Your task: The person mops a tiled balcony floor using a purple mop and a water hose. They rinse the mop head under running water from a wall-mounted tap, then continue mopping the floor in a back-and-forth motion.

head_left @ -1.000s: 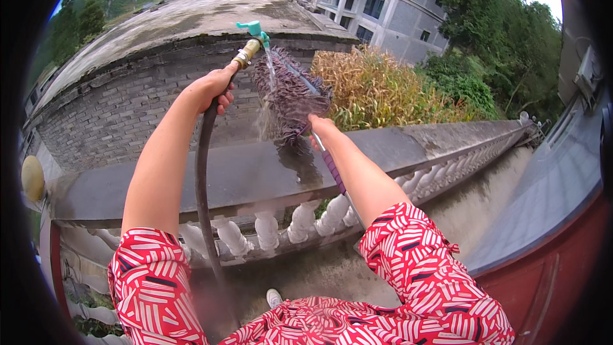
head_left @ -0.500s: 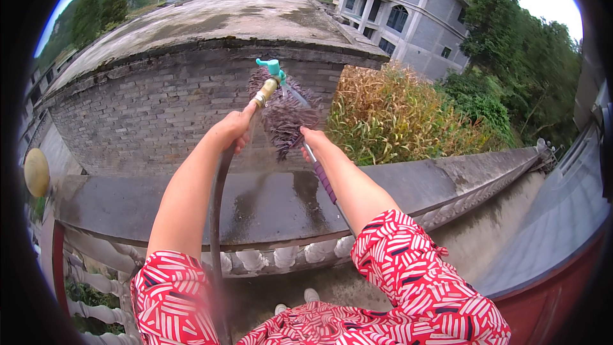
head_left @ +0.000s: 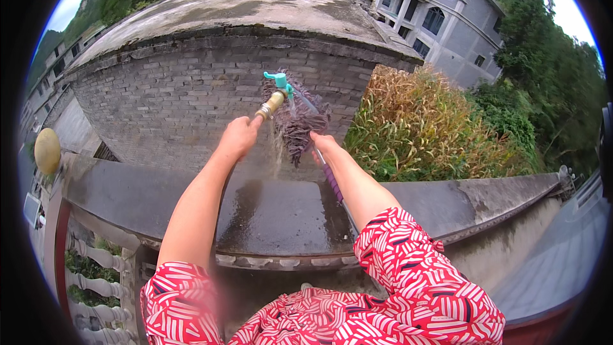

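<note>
My left hand (head_left: 238,138) is closed around a hose just behind its brass fitting (head_left: 272,103), which ends in a turquoise tap (head_left: 281,79). Against the grey-purple strands of a mop head (head_left: 297,134) the tap's spout rests or points; I cannot tell whether they touch. Murky water (head_left: 277,153) streams down below the mop head. My right hand (head_left: 324,145) grips the mop's metal handle close under the head. Its purple-wrapped part (head_left: 331,182) runs back beneath my right forearm. The mop head is held out past the ledge.
A wet, dark stone ledge (head_left: 274,217) on a balustrade (head_left: 96,281) stands in front of me, with a round knob (head_left: 48,151) at its left end. Beyond are a brick wall (head_left: 179,96), dry corn plants (head_left: 428,128) and a grey building (head_left: 440,19).
The view has shifted, so the surroundings sit further right. Murky water under the mop head shows more plainly, and the wet patch on the ledge looks wider. Both hands keep their hold.
</note>
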The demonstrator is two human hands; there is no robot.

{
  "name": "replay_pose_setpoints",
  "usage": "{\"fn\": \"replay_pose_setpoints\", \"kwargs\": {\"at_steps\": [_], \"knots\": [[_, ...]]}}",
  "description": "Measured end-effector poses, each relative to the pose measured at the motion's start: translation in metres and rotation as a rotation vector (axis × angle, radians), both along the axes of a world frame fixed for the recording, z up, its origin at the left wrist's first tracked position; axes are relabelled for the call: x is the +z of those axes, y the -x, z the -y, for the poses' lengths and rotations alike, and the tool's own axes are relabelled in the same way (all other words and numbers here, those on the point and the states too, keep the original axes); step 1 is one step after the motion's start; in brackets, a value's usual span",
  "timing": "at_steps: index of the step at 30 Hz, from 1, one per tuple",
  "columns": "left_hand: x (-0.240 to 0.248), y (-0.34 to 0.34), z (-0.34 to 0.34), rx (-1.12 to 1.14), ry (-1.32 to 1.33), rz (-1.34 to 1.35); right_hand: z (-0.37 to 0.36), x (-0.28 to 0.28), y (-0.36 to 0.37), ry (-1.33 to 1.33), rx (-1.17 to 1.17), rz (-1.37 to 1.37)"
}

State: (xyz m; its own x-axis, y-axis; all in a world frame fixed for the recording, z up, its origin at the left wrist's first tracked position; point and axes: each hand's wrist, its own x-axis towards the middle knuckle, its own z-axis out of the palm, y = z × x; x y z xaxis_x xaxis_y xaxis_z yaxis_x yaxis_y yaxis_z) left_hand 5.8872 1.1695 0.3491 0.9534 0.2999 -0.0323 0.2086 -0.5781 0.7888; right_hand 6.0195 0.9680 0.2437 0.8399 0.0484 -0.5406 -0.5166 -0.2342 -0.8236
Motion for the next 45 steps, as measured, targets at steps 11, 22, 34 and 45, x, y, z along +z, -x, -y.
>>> {"fn": "replay_pose_setpoints", "kwargs": {"at_steps": [11,22,34,45], "knots": [[-0.007,0.006,0.009,-0.064,0.042,-0.067,-0.009,-0.016,-0.002,-0.003,0.025,-0.042],[-0.015,0.023,0.014,-0.122,0.166,-0.039,-0.004,-0.028,-0.015,-0.026,0.03,-0.025],[-0.023,0.044,0.021,-0.094,0.088,0.021,0.005,-0.024,-0.014,0.034,-0.027,-0.02],[-0.047,0.037,0.017,-0.035,0.039,0.04,0.008,-0.025,-0.017,0.014,-0.087,-0.04]]}}
